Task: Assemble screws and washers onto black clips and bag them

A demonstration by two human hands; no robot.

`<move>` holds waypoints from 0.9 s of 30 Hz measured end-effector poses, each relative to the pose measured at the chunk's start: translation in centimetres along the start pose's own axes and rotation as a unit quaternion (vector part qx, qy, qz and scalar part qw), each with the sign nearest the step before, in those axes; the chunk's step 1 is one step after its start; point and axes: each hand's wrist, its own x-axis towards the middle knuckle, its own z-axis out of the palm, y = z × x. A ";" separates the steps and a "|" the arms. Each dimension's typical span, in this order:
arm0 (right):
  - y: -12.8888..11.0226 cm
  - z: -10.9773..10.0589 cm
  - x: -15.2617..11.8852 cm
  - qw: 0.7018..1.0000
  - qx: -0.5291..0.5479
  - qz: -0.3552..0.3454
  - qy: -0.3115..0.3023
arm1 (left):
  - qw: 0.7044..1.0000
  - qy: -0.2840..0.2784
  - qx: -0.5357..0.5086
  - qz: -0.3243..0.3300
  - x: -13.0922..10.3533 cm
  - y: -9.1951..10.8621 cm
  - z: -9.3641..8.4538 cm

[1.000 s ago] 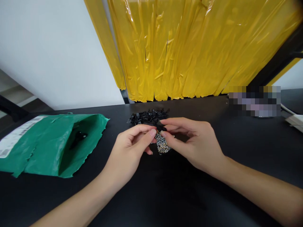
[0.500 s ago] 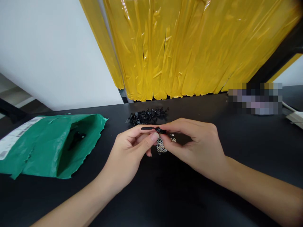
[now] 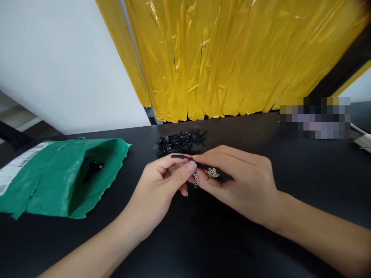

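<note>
Black part (image 3: 177, 156), centre of frame, pinched between my left hand (image 3: 162, 173) and right hand (image 3: 243, 177), slim end along left forefinger. Since half a second ago, right fingertips have shifted, covering its rounder end; close two-handed work seems unfinished. More metal rings (image 3: 213, 173) show beyond right thumb. Black heap (image 3: 180, 141) behind, green bag (image 3: 49, 185) at left.

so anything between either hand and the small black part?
Nothing visible: the left hand and right hand both grip the black part directly. The heap of black pieces lies beyond; the small rings show past the right hand.
</note>
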 end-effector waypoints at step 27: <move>1.7 0.6 0.1 0.982 -0.097 -0.160 -0.016 | 0.991 0.076 -0.072 -0.083 -0.6 1.3 0.8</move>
